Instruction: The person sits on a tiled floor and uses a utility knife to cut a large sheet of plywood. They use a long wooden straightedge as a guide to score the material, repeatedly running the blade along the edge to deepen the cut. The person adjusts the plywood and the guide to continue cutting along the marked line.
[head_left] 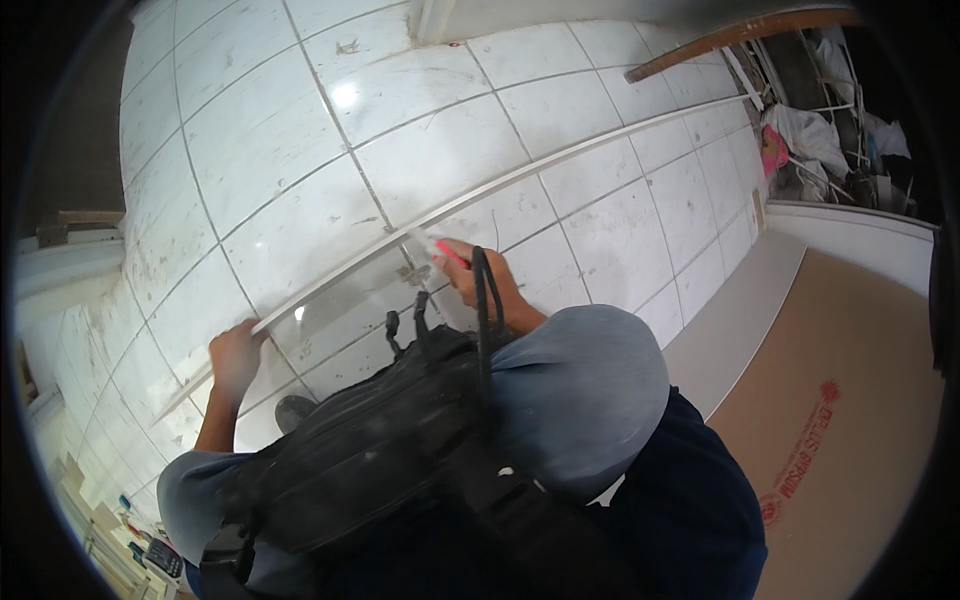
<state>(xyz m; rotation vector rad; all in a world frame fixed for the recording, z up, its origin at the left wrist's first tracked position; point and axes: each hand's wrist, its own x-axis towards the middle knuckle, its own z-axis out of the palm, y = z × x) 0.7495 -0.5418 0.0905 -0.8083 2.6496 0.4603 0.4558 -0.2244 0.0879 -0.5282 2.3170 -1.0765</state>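
A long, thin white strip (345, 268) crosses the tiled floor diagonally, from near my left side to the far right. My left hand (237, 357) is closed around its near left part. Further right, my right hand (475, 270) grips a tool with a red handle (452, 253). The tool's pale, blurred end reaches the strip's near edge; I cannot tell whether it touches. Its exact kind is not clear. A black bag (350, 410) with straps hangs in front of me and covers part of the floor.
Large brown board (850, 380) with red print lies at the right beside a grey board (735, 320). A wooden beam (745, 42) and white plastic bags (808, 138) are at the far right. A dark device (163, 558) sits at the lower left.
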